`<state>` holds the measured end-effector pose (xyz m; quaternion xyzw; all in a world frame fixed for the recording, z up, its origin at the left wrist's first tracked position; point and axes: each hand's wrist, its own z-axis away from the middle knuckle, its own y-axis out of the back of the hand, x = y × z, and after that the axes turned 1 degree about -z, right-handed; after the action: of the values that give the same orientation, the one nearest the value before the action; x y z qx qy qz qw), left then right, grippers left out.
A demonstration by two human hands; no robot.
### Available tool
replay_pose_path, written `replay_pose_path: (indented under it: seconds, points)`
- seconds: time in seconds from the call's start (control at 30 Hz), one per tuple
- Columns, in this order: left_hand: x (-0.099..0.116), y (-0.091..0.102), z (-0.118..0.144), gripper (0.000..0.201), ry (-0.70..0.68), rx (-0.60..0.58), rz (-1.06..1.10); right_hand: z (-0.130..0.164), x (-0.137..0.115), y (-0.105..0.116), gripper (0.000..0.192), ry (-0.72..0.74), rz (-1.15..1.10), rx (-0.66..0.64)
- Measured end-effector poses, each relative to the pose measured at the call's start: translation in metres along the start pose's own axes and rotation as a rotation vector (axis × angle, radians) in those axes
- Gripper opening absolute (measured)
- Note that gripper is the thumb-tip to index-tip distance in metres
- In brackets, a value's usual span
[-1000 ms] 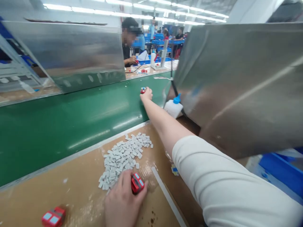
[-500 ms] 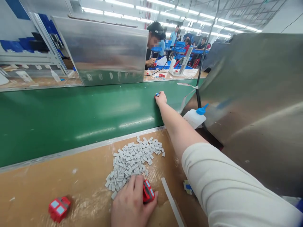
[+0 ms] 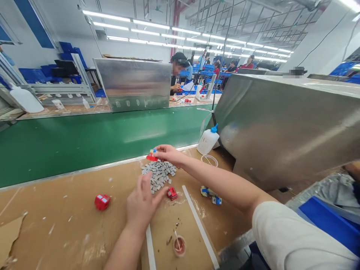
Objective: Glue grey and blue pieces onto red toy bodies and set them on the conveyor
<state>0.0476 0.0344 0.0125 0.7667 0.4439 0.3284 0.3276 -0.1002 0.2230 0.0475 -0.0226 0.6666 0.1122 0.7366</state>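
1. Head view, centre of the frame: my right hand (image 3: 166, 153) holds a small red and blue toy piece (image 3: 152, 156) between pinched fingertips, just above the far edge of the pile of small grey blocks (image 3: 159, 174). One second ago this hand was stretched far out over the green belt (image 3: 84, 140) with the piece; now it has come back to the brown table (image 3: 56, 221). I judge that the piece was fetched from the belt and is now ready to be worked on.

2. Lower centre: my left hand (image 3: 142, 202) is open, the fingers spread and lying on the near edge of the grey pile. Before, it was gripping a small red car (image 3: 172, 193); now the car lies free on the table just right of the fingers, not touching them. So the left hand holds nothing.

3. Lower left of centre: a second red car (image 3: 102, 201) sits alone, well apart from both hands.

4. Right of centre: a white bottle with blue cap (image 3: 207, 140) stands at the table edge beside the metal hood (image 3: 281, 123), with a clear round lid (image 3: 209, 160) near it. Some blue and white pieces (image 3: 210, 194) lie under my right forearm.

5. Bottom centre: a small cup (image 3: 179, 245) with a stick in it stands between two white strips (image 3: 200, 227).

6. Upper centre: another person works behind the belt, far from my hands.
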Motion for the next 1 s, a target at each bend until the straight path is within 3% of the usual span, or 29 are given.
replay_pose_path:
  seconds: [0.07, 0.13, 0.2, 0.27, 0.37, 0.47, 0.53, 0.63, 0.77, 0.87, 1.0]
  points:
    - [-0.007, 0.009, -0.004, 0.072, 0.012, 0.004, -0.035, 0.049, 0.003, -0.003, 0.045, -0.008, -0.067, -0.205]
    - [-0.010, 0.015, -0.008, 0.059, -0.099, -0.079, 0.006, 0.089, 0.007, -0.002, 0.052, 0.002, -0.115, -0.342]
    - [-0.008, 0.018, -0.009, 0.051, -0.213, -0.123, 0.044, 0.118, 0.012, 0.001, 0.058, 0.055, -0.106, -0.342]
    - [-0.005, 0.020, -0.009, 0.051, -0.284, -0.079, 0.055, 0.135, 0.019, 0.005, 0.066, 0.189, -0.009, -0.287]
    - [0.000, 0.024, -0.008, 0.053, -0.355, 0.052, 0.076, 0.146, 0.028, 0.013, 0.077, 0.528, 0.349, -0.235]
    - [0.004, 0.028, -0.005, 0.053, -0.449, 0.103, 0.145, 0.147, 0.034, 0.018, 0.068, 0.832, 0.802, -0.211]
    - [0.007, 0.032, -0.003, 0.058, -0.512, 0.100, 0.177, 0.148, 0.037, 0.018, 0.064, 0.974, 0.987, -0.196]
    - [0.012, 0.040, -0.003, 0.065, -0.581, 0.093, 0.171, 0.156, 0.036, 0.014, 0.062, 1.094, 1.045, -0.094]
    - [0.017, 0.048, -0.009, 0.060, -0.640, 0.057, 0.177, 0.171, 0.029, 0.013, 0.062, 1.156, 1.016, 0.056]
    - [0.016, 0.050, -0.014, 0.053, -0.705, -0.030, 0.304, 0.176, 0.023, 0.017, 0.060, 1.248, 1.045, -0.005]
    - [0.014, 0.052, -0.019, 0.059, -0.765, -0.134, 0.417, 0.173, 0.022, 0.021, 0.054, 1.307, 1.037, -0.144]
